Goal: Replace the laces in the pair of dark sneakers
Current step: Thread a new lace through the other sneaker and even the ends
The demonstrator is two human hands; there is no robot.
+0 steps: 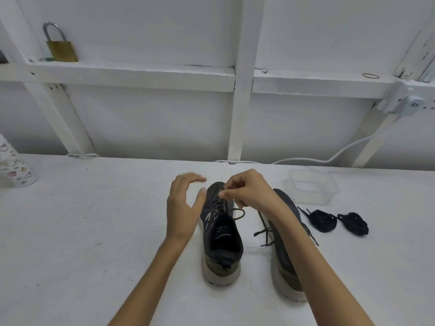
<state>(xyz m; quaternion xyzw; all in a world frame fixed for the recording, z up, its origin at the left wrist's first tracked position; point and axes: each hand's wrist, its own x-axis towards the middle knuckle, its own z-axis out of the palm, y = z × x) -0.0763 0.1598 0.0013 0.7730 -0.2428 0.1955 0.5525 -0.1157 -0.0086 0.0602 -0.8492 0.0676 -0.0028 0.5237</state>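
Now right hand (247, 191) pinches a sneaker lace (219, 203); left hand (182, 208) spread beside it (table (82, 231) stretches leftward).

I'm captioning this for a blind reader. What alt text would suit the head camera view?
A person's right hand pinches the dark lace of a dark sneaker on a white table, the left hand open beside it. The second sneaker stands to its right, with two bundles of black laces beyond it.

Dark sneakers (222, 243) stand upright, black lace bundles (323, 220) beside.
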